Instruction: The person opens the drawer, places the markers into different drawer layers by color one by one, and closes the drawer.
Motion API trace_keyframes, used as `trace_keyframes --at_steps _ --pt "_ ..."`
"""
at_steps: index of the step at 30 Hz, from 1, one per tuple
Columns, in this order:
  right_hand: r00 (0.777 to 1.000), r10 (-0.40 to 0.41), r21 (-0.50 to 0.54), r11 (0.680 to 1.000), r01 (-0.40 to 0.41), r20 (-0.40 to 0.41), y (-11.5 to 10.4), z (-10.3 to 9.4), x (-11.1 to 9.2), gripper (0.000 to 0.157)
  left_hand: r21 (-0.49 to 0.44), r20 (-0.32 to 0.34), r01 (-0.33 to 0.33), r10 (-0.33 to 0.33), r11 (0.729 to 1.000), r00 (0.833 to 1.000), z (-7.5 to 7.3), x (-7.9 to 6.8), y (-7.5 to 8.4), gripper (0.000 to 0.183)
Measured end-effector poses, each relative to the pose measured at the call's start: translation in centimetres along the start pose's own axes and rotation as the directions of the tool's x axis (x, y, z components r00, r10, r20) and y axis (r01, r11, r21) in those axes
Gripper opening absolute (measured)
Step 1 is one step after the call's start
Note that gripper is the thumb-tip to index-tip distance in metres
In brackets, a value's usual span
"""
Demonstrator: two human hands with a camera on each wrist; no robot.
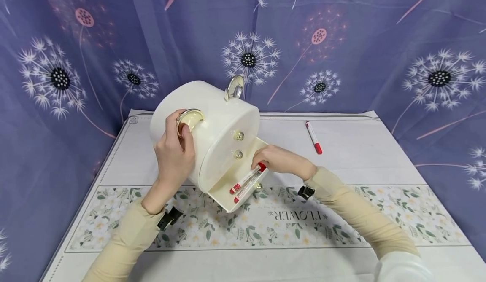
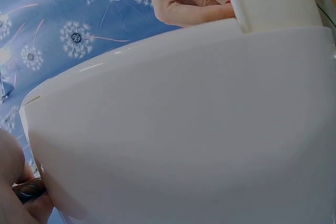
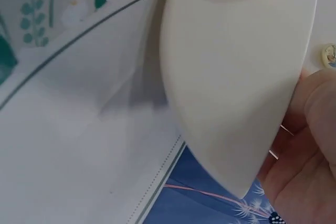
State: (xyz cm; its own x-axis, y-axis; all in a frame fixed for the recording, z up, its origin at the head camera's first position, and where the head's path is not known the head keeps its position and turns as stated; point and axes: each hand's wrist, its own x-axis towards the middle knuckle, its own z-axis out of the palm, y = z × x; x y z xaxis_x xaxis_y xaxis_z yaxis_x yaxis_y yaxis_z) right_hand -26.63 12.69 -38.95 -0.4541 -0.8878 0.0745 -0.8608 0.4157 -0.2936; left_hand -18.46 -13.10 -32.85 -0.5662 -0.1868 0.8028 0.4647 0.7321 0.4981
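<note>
A white rounded drawer box [image 1: 216, 126] with gold knobs and two gold ear-shaped loops stands tilted, its bottom drawer [image 1: 220, 195] pulled out. My left hand [image 1: 175, 149] grips the nearer gold loop [image 1: 194, 116], thumb and fingers curled round it. In the left wrist view the box's smooth wall [image 2: 178, 119] fills most of the picture. My right hand [image 1: 275, 159] reaches over the drawer's edge and pinches the red end of a whiteboard marker [image 1: 248, 177]. Beside it in the drawer lies another marker [image 1: 247, 187]. The drawer front [image 3: 236, 77] hides the right fingertips in the right wrist view.
A third red-capped marker [image 1: 313, 138] lies on the white tablecloth [image 1: 353, 147] to the right. A floral printed band [image 1: 296, 227] runs across the cloth in front. Behind the table hangs a purple dandelion curtain [image 1: 288, 29]. A white rounded object [image 1: 402, 267] shows at the bottom right.
</note>
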Motion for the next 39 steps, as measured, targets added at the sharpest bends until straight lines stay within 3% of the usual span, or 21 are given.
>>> trace_keyframes --at_steps 9,17,22,27,34,39 --pt "0.998 0.050 0.054 0.997 -0.048 -0.047 0.4 0.6 -0.7 0.034 -0.004 -0.001 -0.008 0.008 1.000 1.000 0.0 0.0 0.0 0.030" --pt "0.976 0.065 0.076 0.996 -0.050 -0.206 1.0 0.6 -1.5 0.029 -0.007 -0.024 -0.015 0.015 1.000 1.000 0.1 0.0 0.0 0.030" --pt "0.946 0.062 0.096 0.995 -0.033 -0.317 1.6 0.5 -2.0 0.026 -0.004 -0.024 -0.014 0.014 1.000 1.000 0.2 0.0 -0.1 0.030" --pt "0.900 0.061 0.117 0.993 -0.011 -0.432 2.5 0.4 -2.6 0.022 0.003 -0.011 -0.014 0.014 1.000 1.000 0.3 -0.1 -0.2 0.030" --pt "0.817 0.175 0.155 0.982 -0.106 -0.550 4.0 0.3 -3.5 0.024 -0.005 -0.011 -0.010 0.010 1.000 1.000 0.4 0.0 -0.2 0.031" --pt "0.801 0.189 0.150 0.981 -0.125 -0.567 4.7 0.4 -3.9 0.025 -0.003 -0.025 -0.014 0.014 1.000 1.000 0.3 0.0 -0.2 0.030"
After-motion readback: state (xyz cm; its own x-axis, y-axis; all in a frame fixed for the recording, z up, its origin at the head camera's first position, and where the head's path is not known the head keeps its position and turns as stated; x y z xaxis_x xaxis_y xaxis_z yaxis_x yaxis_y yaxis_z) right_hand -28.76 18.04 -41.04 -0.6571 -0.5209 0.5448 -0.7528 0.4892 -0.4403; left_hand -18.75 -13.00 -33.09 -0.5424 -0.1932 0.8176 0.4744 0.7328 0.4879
